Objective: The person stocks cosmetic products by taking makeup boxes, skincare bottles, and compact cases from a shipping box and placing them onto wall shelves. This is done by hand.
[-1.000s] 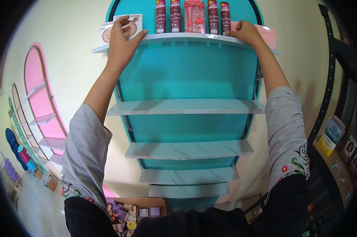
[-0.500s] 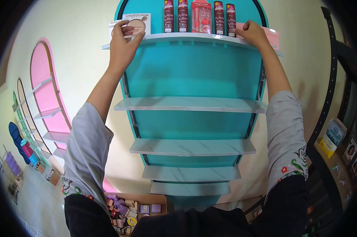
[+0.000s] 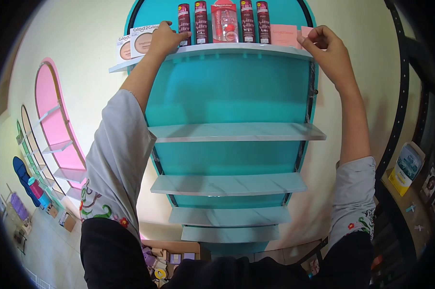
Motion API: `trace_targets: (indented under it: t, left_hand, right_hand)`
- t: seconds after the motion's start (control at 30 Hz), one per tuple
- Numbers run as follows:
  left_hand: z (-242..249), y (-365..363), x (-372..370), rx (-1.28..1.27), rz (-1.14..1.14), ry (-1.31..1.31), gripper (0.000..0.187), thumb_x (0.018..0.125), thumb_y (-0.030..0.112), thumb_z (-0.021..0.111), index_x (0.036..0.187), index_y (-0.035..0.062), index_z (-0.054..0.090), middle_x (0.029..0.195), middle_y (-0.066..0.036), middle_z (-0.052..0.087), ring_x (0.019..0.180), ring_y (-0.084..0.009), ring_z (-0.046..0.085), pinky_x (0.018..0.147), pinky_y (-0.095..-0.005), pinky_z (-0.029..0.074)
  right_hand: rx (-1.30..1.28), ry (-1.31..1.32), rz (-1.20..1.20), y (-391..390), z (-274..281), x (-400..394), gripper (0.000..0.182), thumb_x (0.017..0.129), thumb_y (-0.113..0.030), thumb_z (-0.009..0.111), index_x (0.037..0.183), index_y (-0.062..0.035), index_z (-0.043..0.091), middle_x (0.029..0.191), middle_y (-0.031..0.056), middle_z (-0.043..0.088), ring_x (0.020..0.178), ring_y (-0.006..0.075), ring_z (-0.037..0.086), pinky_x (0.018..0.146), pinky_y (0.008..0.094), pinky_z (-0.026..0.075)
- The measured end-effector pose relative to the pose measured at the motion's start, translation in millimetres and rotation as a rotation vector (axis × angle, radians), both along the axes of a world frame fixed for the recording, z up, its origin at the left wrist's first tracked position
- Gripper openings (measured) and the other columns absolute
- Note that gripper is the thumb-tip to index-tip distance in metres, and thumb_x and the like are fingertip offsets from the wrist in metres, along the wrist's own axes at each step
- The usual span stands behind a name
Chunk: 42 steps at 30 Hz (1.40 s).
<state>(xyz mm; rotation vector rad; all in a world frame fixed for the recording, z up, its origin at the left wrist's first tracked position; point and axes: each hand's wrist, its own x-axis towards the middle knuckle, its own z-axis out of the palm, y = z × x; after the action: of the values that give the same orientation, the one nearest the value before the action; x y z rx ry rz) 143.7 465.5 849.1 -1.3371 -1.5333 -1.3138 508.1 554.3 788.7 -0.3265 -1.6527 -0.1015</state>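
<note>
My left hand (image 3: 165,39) is raised to the top shelf (image 3: 217,48). Its fingers are apart, and the thumb touches or nearly touches the leftmost dark red tube (image 3: 184,21). Left of it stand white Glad2Glow boxes with a round compact pictured, the nearer box (image 3: 143,42) partly behind my wrist. My right hand (image 3: 334,55) is at the shelf's right end, thumb and curled fingers at the edge of a small pink box (image 3: 305,32). Beside that box stands a wider pink Glad2Glow box (image 3: 284,35). Between the hands are more red tubes and a clear-fronted red pack (image 3: 224,24).
Lower marble-look shelves (image 3: 236,131) run down the teal panel (image 3: 227,86). A carton (image 3: 179,246) of small boxes sits on the floor below me. Pink arched shelving (image 3: 51,106) is at left; a black rack (image 3: 404,96) and a yellow-white pouch (image 3: 405,168) are at right.
My left hand has moved right, from the white compact boxes to the leftmost tube. My right hand has left the rightmost tube for the pink boxes' right end. The view has shifted slightly.
</note>
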Motion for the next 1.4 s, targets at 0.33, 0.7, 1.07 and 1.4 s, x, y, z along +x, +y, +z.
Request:
trace_targets:
  t: [0.33,0.7,1.07,1.4]
  left_hand:
    - [4,-10,3,-0.145,0.304,0.070,0.056,0.059,0.037,0.078,0.087,-0.0092,0.062,0.088,-0.024,0.062,0.081,-0.0337,0.062,0.072,-0.0373,0.049]
    - [-6,-7,12,0.133,0.309,0.319,0.064,0.061,0.040,0.078,0.093,-0.0089,0.052,0.083,-0.023,0.062,0.078,-0.0346,0.062,0.068,-0.0385,0.049]
    - [-4,0,62,-0.259,0.383,0.049,0.054,0.062,0.044,0.074,0.094,0.0023,0.062,0.091,-0.015,0.065,0.083,-0.0277,0.064,0.068,-0.0369,0.050]
    - [-1,5,47,-0.230,0.366,0.063,0.053,0.060,0.040,0.077,0.094,0.0015,0.063,0.092,-0.016,0.065,0.084,-0.0278,0.064,0.068,-0.0358,0.050]
  right_hand:
    - [0.003,0.038,0.026,-3,-2,21,0.029,0.077,-0.033,0.067,0.082,-0.0065,0.057,0.075,0.0016,0.058,0.074,0.0100,0.053,0.068,0.0246,0.042]
    - [-0.030,0.023,0.071,-17,-8,29,0.027,0.078,-0.031,0.067,0.081,-0.0063,0.056,0.073,-0.0003,0.055,0.074,0.0085,0.051,0.070,0.0230,0.039]
    - [0.031,0.038,0.095,-27,-12,43,0.031,0.076,-0.033,0.068,0.084,-0.0049,0.060,0.077,0.0044,0.061,0.078,0.0139,0.058,0.071,0.0271,0.045]
    - [0.008,0.005,0.105,-53,-7,54,0.019,0.080,-0.025,0.066,0.082,-0.0075,0.057,0.079,-0.0022,0.056,0.079,0.0072,0.051,0.075,0.0228,0.038]
